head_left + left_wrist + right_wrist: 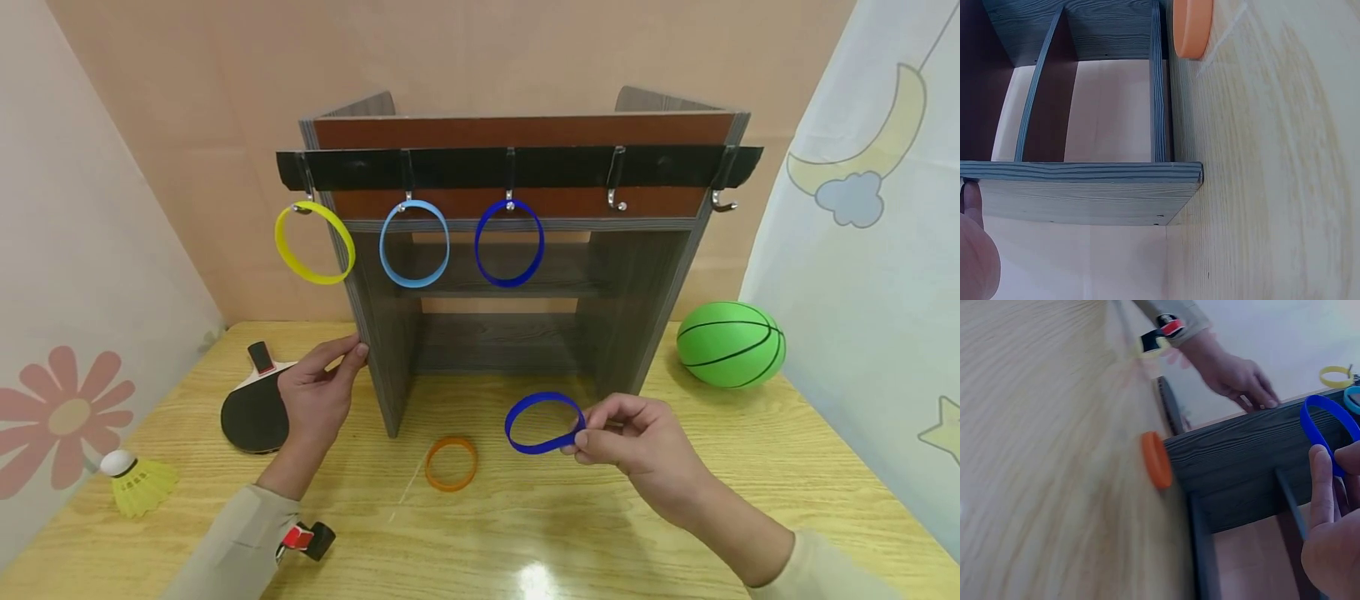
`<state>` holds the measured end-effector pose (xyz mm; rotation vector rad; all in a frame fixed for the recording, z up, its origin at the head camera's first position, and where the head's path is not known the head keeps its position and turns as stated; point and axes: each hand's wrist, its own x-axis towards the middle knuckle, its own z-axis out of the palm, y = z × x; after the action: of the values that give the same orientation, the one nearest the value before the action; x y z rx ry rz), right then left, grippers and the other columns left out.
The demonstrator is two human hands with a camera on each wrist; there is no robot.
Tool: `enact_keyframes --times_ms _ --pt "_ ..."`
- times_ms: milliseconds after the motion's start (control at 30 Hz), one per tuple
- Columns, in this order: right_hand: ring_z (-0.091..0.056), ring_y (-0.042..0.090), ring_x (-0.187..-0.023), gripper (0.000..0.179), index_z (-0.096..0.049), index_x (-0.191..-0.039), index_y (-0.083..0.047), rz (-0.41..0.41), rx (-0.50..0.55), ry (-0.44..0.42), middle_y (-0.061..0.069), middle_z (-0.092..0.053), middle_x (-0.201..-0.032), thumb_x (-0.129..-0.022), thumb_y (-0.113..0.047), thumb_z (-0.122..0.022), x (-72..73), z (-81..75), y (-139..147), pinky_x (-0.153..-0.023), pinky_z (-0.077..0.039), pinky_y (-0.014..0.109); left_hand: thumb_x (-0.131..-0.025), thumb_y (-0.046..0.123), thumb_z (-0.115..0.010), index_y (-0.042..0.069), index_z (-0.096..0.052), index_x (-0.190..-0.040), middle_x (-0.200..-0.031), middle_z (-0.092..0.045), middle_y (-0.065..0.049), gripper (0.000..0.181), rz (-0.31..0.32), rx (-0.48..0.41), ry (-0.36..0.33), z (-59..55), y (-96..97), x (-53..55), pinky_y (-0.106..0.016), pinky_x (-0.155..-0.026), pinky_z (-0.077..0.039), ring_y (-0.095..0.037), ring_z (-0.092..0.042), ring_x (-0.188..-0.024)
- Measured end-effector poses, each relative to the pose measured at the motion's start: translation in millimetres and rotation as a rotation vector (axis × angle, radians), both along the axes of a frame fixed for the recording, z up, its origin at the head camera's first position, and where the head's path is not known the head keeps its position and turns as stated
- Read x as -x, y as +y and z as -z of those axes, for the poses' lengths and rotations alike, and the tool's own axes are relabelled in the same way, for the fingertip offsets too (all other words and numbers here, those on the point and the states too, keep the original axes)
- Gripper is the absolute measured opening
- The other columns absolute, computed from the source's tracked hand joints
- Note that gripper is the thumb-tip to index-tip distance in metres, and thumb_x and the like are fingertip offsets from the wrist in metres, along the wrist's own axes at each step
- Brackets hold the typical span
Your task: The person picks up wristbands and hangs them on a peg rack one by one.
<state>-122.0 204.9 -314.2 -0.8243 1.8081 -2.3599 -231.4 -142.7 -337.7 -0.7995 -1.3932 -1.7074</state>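
While aloft, blue band (pixel 551 447) between fingers (pixel 619 407).

**A Draped Corner Resembling a Child's Play Space**

Pale hangings (pixel 97 217), printed with a pink flower (pixel 70 417) at left and a moon (pixel 905 112) at right, are flanking a wood-grain tabletop (pixel 637 554), while a peach backdrop (pixel 495 50) is closing the far side. A green ball (pixel 731 344) and a shuttlecock (pixel 141 482) are lending a playful look. They are leaving home or studio undecided.

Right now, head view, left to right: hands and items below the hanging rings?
Shuttlecock → black paddle → left hand → orange ring → held dark blue ring → right hand → green ball
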Motion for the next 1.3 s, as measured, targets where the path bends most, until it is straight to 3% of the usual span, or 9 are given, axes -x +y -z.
enact_keyframes --times_ms 200,433,633,967,1100,1300 --pt "-0.067 0.024 -0.085 0.034 -0.066 -0.091 -0.003 -0.079 0.148 0.074 0.009 -0.065 -0.095 -0.085 0.024 -0.046 4.1 -10.1 -2.1 -0.078 -0.056 0.032 -0.077 -0.028 -0.059 -0.022 -0.064 -0.092 -0.091 -0.07 -0.014 0.017 -0.005 0.005 -0.003 -0.4 -0.4 -0.2 -0.026 -0.071 -0.056 -0.014 -0.068 -0.078" --pt "-0.068 0.029 -0.087 0.033 -0.064 -0.092 0.004 -0.093 0.285 0.097 0.015 -0.064 -0.096 -0.086 0.026 -0.041 6.2 -26.3 -0.6 -0.078 -0.056 0.031 -0.078 -0.026 -0.06 -0.022 -0.064 -0.092 -0.091 -0.07 -0.015 0.016 0.001 0.0 -0.001 0.6 -0.5 0.3 -0.026 -0.07 -0.057 -0.014 -0.068 -0.078" --pt "-0.067 0.031 -0.086 0.029 -0.065 -0.092 0.007 -0.057 0.347 0.152 0.017 -0.065 -0.094 -0.085 0.026 -0.044 9.9 -49.2 -0.2 -0.079 -0.056 0.033 -0.077 -0.028 -0.059 -0.023 -0.064 -0.093 -0.091 -0.07 -0.014 0.017 -0.002 0.006 -0.003 1.4 -1.5 1.4 -0.025 -0.071 -0.056 -0.014 -0.068 -0.078" --pt "-0.067 0.038 -0.085 0.021 -0.062 -0.091 0.016 -0.158 0.486 0.176 0.027 -0.066 -0.091 -0.087 0.026 -0.044 25.0 -87.3 2.7 -0.078 -0.055 0.036 -0.075 -0.034 -0.055 -0.025 -0.062 -0.091 -0.089 -0.07 -0.014 0.02 0.011 0.005 -0.006 -3.6 0.2 -3.3 -0.024 -0.07 -0.056 -0.013 -0.068 -0.078" --pt "-0.067 0.036 -0.084 0.02 -0.063 -0.091 0.016 -0.131 0.496 0.165 0.026 -0.066 -0.091 -0.089 0.023 -0.044 29.4 -97.4 4.5 -0.079 -0.055 0.036 -0.075 -0.034 -0.054 -0.025 -0.062 -0.091 -0.089 -0.07 -0.015 0.02 0.025 0.006 -0.004 -8.6 2.5 -8.0 -0.025 -0.071 -0.056 -0.014 -0.068 -0.078" --pt "-0.068 0.033 -0.082 0.018 -0.065 -0.087 0.013 -0.011 0.514 0.108 0.023 -0.065 -0.089 -0.09 0.019 -0.048 32.2 -105.3 1.9 -0.078 -0.056 0.033 -0.074 -0.035 -0.053 -0.026 -0.061 -0.09 -0.089 -0.07 -0.017 0.02 0.032 0.004 0.002 -11.0 3.4 -10.5 -0.024 -0.07 -0.056 -0.014 -0.068 -0.079"
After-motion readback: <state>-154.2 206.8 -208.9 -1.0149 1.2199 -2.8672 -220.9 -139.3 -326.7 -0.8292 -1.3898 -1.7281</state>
